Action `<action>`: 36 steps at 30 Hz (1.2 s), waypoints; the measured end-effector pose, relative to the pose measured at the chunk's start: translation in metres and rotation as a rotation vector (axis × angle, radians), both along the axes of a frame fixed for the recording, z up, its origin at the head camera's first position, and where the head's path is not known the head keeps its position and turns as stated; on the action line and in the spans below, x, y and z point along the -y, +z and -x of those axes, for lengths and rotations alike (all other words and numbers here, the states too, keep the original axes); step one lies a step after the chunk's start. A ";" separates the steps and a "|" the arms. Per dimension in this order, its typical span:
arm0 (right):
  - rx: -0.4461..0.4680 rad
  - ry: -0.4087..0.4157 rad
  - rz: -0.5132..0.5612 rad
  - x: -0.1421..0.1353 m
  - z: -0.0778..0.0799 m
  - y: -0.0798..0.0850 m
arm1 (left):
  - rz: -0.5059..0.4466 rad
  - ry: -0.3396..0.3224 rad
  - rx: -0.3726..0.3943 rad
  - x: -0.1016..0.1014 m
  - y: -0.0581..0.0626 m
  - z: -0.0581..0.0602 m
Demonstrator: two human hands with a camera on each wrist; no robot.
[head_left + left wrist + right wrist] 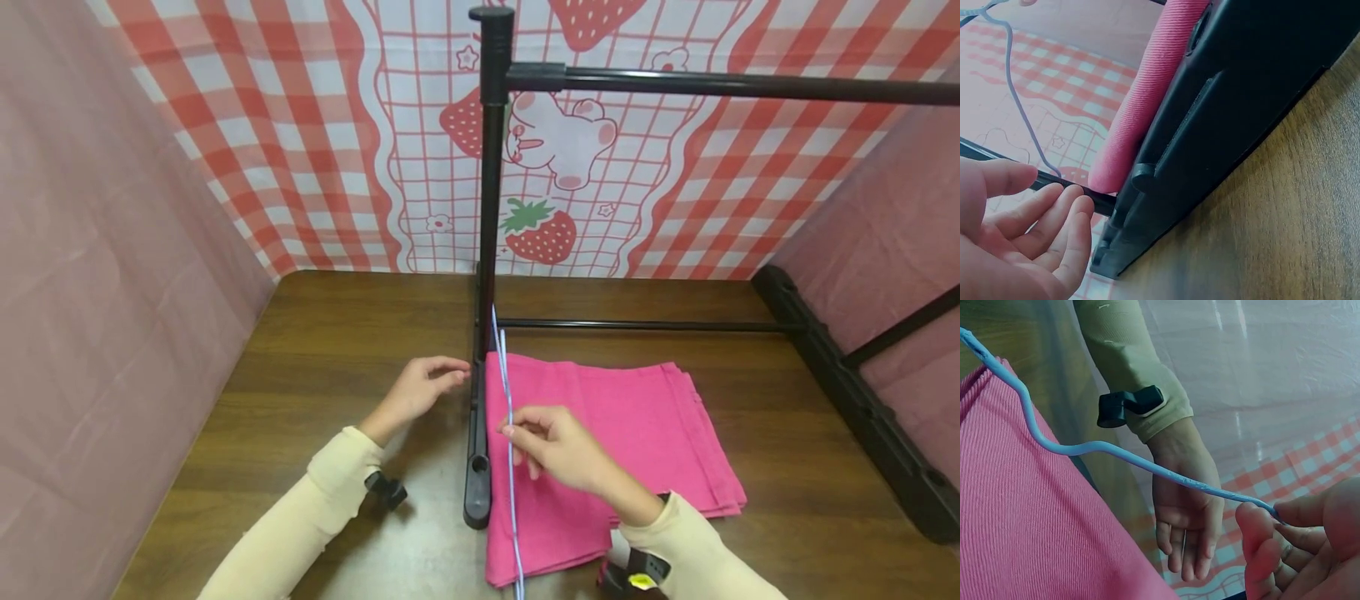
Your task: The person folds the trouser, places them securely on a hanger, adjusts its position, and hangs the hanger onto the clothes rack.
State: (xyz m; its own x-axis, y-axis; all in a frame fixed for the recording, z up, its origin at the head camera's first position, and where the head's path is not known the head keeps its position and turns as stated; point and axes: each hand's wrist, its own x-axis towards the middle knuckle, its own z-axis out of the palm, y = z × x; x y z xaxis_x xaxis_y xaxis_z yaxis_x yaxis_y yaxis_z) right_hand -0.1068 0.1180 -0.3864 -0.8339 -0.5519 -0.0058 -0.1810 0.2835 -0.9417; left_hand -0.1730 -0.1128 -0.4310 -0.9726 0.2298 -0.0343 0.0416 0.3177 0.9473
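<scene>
A light blue coated-wire clothes hanger stands nearly edge-on above the folded pink cloth. My right hand pinches its wire between thumb and fingers; in the right wrist view the wavy wire runs from those fingertips to the upper left. My left hand is beside the foot of the black rack post, its fingertips at or close to it. In the left wrist view, the left fingers are bent loosely, thumb apart, holding nothing; whether they touch the rack is unclear.
The black rack has a top rail, a low crossbar and floor feet, the near one along the cloth's left edge and another at right. A wooden table lies beneath. Patterned curtains hang behind.
</scene>
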 end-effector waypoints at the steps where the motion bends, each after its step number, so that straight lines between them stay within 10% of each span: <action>1: 0.005 0.014 0.002 0.000 0.000 0.000 | -0.023 0.003 0.021 0.000 0.000 0.000; 18: -0.036 0.053 -0.052 0.025 0.008 -0.004 | -0.191 0.035 0.178 0.006 0.003 0.003; 36: -0.012 0.089 -0.095 0.042 0.010 -0.014 | -0.500 -0.133 0.316 0.001 0.000 0.007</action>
State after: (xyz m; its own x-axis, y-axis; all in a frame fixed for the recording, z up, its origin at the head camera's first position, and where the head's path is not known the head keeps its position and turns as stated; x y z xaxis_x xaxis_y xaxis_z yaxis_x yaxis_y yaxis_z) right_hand -0.1164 0.0762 -0.4007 -0.7821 -0.6210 -0.0518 -0.2205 0.3535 -0.9091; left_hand -0.1804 -0.1140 -0.4314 -0.8950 0.4111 -0.1731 -0.2569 -0.1577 0.9535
